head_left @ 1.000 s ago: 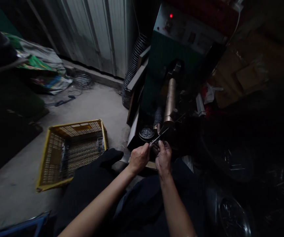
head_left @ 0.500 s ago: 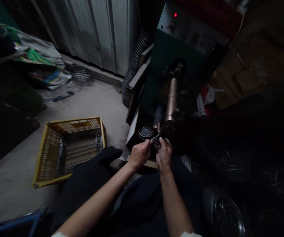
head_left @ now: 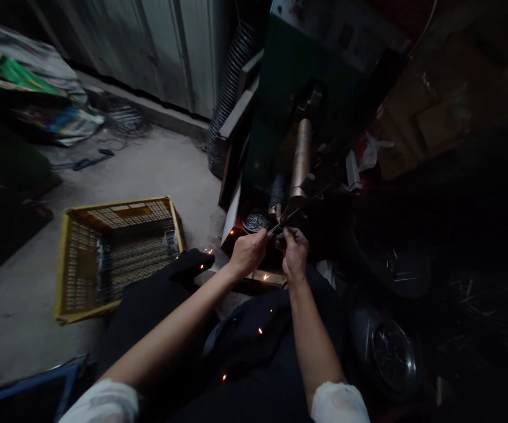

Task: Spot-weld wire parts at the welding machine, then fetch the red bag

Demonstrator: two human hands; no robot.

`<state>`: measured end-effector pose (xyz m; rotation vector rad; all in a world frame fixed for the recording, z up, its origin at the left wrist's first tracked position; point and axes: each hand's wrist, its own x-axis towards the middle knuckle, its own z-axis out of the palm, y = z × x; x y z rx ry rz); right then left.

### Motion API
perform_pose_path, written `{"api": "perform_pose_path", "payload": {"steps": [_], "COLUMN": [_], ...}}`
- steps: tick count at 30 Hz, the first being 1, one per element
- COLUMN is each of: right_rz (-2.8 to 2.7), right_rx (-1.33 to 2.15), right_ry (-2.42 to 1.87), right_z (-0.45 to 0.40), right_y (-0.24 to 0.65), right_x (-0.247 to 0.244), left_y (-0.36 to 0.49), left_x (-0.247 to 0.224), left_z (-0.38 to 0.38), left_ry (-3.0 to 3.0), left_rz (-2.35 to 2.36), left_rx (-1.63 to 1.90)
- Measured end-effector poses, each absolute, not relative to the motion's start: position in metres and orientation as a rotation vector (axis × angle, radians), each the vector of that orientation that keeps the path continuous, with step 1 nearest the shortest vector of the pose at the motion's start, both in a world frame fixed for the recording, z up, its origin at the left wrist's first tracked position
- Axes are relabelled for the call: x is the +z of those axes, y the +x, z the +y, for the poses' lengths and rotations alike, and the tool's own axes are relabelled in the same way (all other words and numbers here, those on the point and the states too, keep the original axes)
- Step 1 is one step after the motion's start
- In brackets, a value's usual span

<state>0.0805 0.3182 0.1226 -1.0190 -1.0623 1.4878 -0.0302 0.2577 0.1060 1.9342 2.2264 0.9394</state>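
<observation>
My left hand (head_left: 249, 254) is closed on a thin metal rod (head_left: 276, 228), pinched between thumb and fingers. My right hand (head_left: 294, 251) is also closed, its fingertips pinched close to the rod's other side; what exactly it grips is too small and dark to name. Both hands sit just in front of the machine's copper-coloured electrode tip (head_left: 279, 212), below a thick brass-coloured cylindrical arm (head_left: 301, 158). Beside the left hand stands a round dish of small metal pieces (head_left: 255, 221). Orange sparks (head_left: 260, 331) fly over my dark trousers.
A yellow plastic crate (head_left: 62, 264) with wire racks inside stands on the floor at left. Behind the hands rises the green machine (head_left: 276, 88), with a coiled hose (head_left: 231, 94) beside it. A metal bowl (head_left: 413, 358) holding small parts is at lower right.
Sparks have appeared around my hands and legs. The view has shifted, so the machine's red light has left the frame. Both hands stay by the electrode.
</observation>
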Motion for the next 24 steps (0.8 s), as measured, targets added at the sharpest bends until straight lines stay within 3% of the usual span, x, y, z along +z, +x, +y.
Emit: {"api": "perform_pose_path", "payload": {"steps": [16,21,24], "right_rz": [-1.113,-1.546,-1.903], "right_rx": [1.423,1.277,0.930], "right_ry": [-1.065,-1.238,-1.393], "right_z": [0.330,0.296,0.277], "right_y": [0.087,0.139,0.196], "right_x": [0.121,0.119,0.114], "left_y": [-0.040,-0.045,-0.058], "left_x": [0.108,0.116,0.119], "left_z": [0.278,0.257,0.228], "left_ry": [2.004,2.093,2.128], "left_rz": [2.139,2.076,2.078], "left_rx": [0.888,0.879,0.798]}}
